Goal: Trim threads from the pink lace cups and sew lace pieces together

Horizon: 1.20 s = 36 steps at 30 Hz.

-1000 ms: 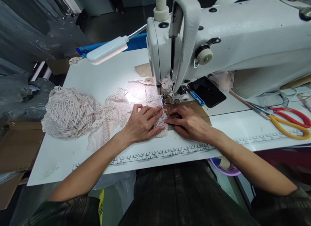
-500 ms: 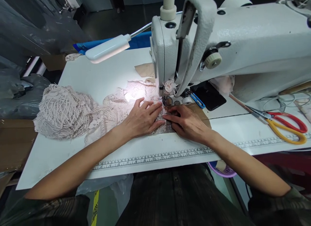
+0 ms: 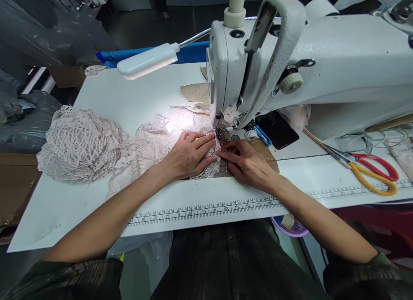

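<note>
Pale pink lace fabric (image 3: pixel 151 138) lies bunched on the table and runs under the needle area of a white sewing machine (image 3: pixel 222 67). My left hand (image 3: pixel 190 156) rests flat on the lace, its fingers stretched toward the presser foot (image 3: pixel 220 134). Just right of the foot, my right hand (image 3: pixel 250 164) has its fingers bent together at the lace's edge, seemingly pinching it; the fingertips partly hide the grip. At the left, the same lace gathers into a big heap (image 3: pixel 80 145).
A lamp (image 3: pixel 148 61) hangs over the lace. Blue thread snips (image 3: pixel 263 135) and a black phone (image 3: pixel 279 130) lie beneath the machine arm. Scissors (image 3: pixel 371 171) with red and yellow handles lie at right. A printed ruler (image 3: pixel 203 211) follows the front edge. Brown paper pieces (image 3: pixel 195 92) lie behind.
The camera view has shifted slightly, so the machine appears further right and the lace heap further left. Both hands keep nearly the same place at the presser foot.
</note>
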{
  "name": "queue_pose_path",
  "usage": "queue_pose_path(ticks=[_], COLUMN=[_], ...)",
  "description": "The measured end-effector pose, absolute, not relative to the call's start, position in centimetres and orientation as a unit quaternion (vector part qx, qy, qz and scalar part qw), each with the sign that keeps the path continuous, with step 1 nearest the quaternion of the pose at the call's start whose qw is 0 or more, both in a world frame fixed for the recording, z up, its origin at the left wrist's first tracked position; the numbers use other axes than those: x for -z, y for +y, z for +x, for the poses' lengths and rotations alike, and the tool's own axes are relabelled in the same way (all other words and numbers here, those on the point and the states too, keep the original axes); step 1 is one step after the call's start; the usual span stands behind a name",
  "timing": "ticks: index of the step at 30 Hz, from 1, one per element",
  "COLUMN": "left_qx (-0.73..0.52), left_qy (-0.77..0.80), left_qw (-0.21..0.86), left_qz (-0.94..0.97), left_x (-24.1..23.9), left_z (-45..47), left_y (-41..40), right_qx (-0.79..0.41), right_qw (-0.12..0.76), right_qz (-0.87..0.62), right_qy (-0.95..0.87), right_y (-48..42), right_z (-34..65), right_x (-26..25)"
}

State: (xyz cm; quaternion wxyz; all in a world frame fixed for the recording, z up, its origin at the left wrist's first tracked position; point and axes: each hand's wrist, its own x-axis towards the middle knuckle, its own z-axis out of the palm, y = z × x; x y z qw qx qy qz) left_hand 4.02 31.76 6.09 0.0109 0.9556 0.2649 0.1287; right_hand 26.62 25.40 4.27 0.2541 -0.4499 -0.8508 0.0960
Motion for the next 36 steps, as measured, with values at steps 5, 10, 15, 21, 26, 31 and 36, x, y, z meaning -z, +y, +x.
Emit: queue_pose_path(ticks=[5,10,15,21,26,31,36], left_qx=[-0.140,-0.141,-0.124,-0.133,-0.114,-0.117,-0.099], left_qy=[0.261,0.255,0.250,0.236,0.234,0.240,0.263], left_qw=[0.009,-0.007,-0.027,-0.056,-0.068,-0.061,-0.055], left_qz=[0.955,0.957,0.960,0.961,0.963,0.962,0.958], left_x=[-6.0,-5.8,-6.1,-6.4,-6.3,-6.2,-6.4], left_z=[4.0,4.0,4.0,4.2,4.3,4.4,4.9], left_y=[31.8,31.9,31.7,31.3,31.3,31.3,30.8], right_qx=[-0.093,-0.090,-0.074,-0.074,-0.075,-0.076,-0.082], right_qw=[0.260,0.261,0.252,0.245,0.240,0.240,0.244], right_qz=[-0.450,-0.455,-0.463,-0.472,-0.470,-0.469,-0.469], right_qy=[-0.849,-0.847,-0.847,-0.843,-0.846,-0.846,-0.845], right_y=[25.4,25.3,25.1,24.8,24.8,24.8,24.8], right_z=[26.6,26.5,26.4,26.5,26.5,26.4,26.4], right_x=[-4.2,-4.4,-4.3,-4.2,-4.2,-4.3,-4.4])
